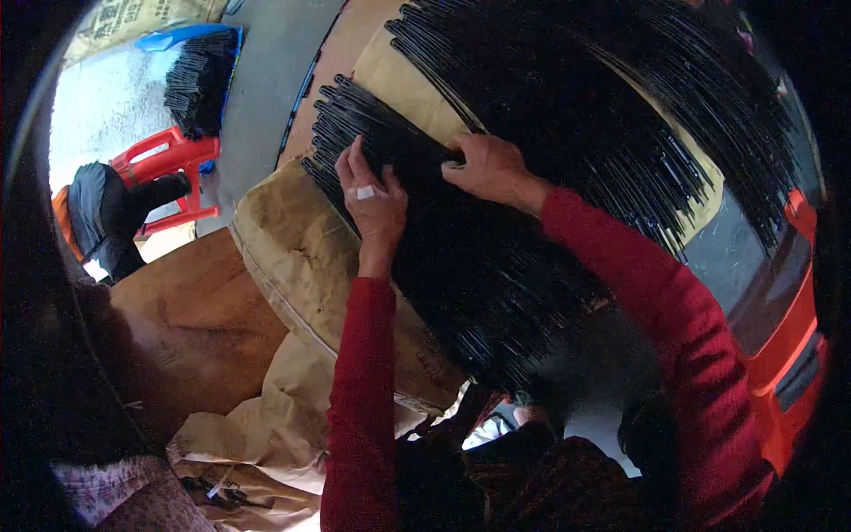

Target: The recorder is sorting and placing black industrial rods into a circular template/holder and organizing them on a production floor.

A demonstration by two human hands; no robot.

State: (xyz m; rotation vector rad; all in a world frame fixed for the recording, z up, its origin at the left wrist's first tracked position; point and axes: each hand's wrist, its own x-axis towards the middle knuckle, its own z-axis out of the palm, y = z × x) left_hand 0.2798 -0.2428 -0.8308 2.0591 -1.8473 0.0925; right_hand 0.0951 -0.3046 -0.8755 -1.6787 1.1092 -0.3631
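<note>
A large pile of thin black rods (496, 257) lies in layers before me, with rounded ends showing at its far left edge. My left hand (374, 202) rests on the left side of the near bundle, fingers stretched and apart; a piece of white tape is wrapped round one finger. Just to its right, my right hand (489, 167) is closed, thumb and fingers pinched on black rods near the gap between the near bundle and the farther one. How many rods it grips is hidden. Tan sacking (412, 87) shows between the bundles.
A stained tan sack (297, 235) lies under the near rods, beside brown sheeting (199, 310). At the left, a red plastic stool (173, 164) stands near another stack of black rods (199, 84). A red chair (789, 337) is at the right. More black rods (709, 97) lie far right.
</note>
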